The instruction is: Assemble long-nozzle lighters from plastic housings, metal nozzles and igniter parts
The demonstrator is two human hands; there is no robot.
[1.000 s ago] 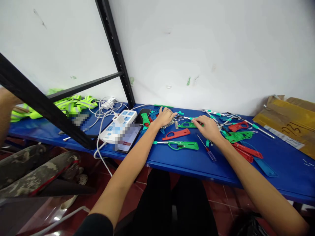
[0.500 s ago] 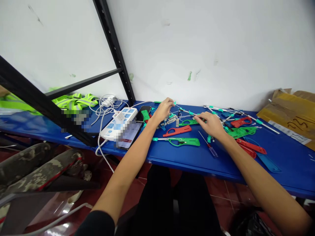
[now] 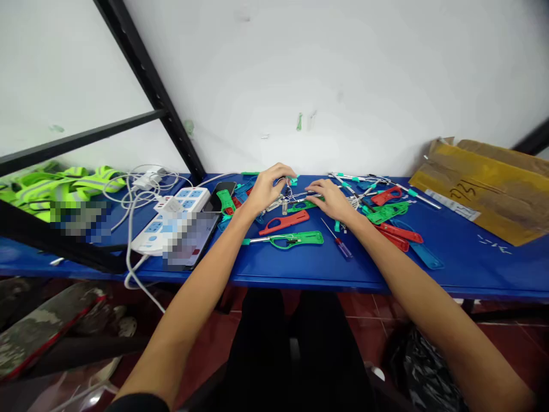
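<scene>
My left hand (image 3: 271,187) is closed in a pinch over the pile, with a small teal piece (image 3: 294,181) and thin white wires at its fingertips; what exactly it grips is too small to tell. To its right, my right hand (image 3: 332,199) has curled fingers close to metal rods and wires, and its fingertips hide what they hold. Below the hands lie a red lighter-shaped handle shell (image 3: 285,222) and a green handle shell (image 3: 306,238) with a metal tube. A screwdriver (image 3: 342,245) with a clear purple handle lies beneath my right wrist.
More red shells (image 3: 397,236), green and blue shells and metal tubes lie at right, before a taped cardboard box (image 3: 480,189). At left are a power strip (image 3: 150,243), a phone (image 3: 206,234), white cables and a black rack post (image 3: 150,80). A person's camouflage-clad leg (image 3: 47,332) shows below.
The view has turned right, so the bench things sit further left. My right hand has come nearer to my left hand, which has lowered slightly toward the pile.
</scene>
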